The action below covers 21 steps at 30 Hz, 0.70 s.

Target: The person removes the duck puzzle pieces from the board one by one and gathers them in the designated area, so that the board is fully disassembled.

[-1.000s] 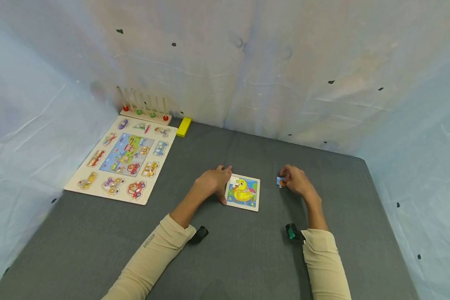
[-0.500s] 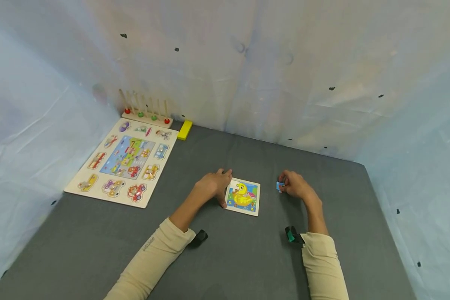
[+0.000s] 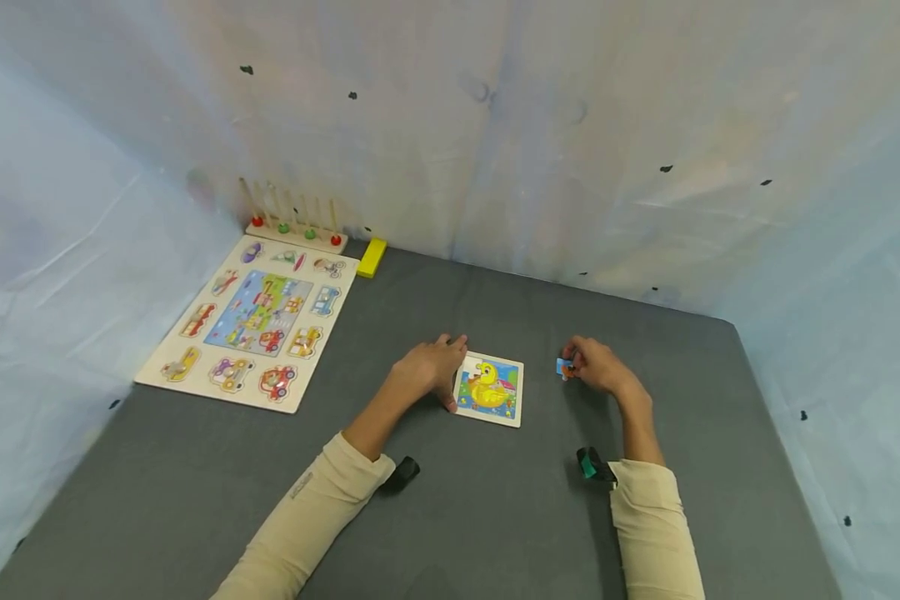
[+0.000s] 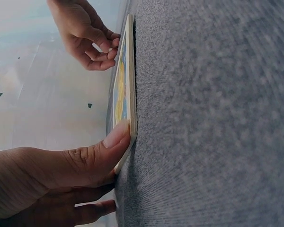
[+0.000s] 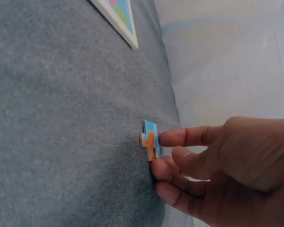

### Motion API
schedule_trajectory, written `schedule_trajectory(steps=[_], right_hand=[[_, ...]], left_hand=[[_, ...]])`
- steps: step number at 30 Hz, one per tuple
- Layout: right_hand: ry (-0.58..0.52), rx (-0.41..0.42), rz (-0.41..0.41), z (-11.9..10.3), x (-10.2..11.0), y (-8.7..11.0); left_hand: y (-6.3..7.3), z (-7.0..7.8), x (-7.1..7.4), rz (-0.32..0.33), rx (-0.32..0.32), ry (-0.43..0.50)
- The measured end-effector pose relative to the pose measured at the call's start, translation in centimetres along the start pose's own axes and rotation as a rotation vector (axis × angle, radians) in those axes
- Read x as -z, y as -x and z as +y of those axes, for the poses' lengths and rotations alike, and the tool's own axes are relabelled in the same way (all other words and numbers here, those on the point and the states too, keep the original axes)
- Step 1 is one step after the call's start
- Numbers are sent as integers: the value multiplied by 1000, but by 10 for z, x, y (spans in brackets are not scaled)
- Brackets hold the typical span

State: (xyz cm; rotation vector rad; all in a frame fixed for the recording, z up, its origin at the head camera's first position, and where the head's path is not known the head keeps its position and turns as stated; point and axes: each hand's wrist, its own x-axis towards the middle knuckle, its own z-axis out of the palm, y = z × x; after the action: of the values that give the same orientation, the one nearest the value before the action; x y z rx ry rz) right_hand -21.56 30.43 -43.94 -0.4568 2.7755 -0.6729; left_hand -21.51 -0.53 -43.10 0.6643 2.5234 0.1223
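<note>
A small square wooden puzzle with a yellow duck picture lies on the grey table; a pale gap shows at its upper left. My left hand grips its left edge, the thumb on the near corner and the fingers toward the far corner. To the right, my right hand holds a small jigsaw piece, blue and orange, by its edge between fingertips and thumb. The piece sits at or very near the table surface, picture side up.
At the left lies a large wooden peg-type puzzle board with vehicle pictures. Behind it stands a wooden rack with upright rods and red and green beads. A yellow block lies beside them. Pale sheeting encloses the table's back and sides.
The jigsaw piece has shifted slightly in my right fingers; its orange part, mostly covered half a second ago, shows again. My left hand stays on the duck puzzle. The head view moved slightly.
</note>
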Motion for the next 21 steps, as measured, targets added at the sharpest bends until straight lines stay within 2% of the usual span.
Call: schedule_trajectory(steps=[5,11,16,21], right_hand=[[-12,-9,5,1,4,1],[-11,-42,25,0,3,2],[43,2,70,-11,5,2],[31,86,92,-33,5,-4]], left_hand=[[-3,1,3,-4,-8,-29],[-3,1,4,-5,-7,-18],[-2,2,3,-24,-7,-34],[0,1,3,-17,-7,-30]])
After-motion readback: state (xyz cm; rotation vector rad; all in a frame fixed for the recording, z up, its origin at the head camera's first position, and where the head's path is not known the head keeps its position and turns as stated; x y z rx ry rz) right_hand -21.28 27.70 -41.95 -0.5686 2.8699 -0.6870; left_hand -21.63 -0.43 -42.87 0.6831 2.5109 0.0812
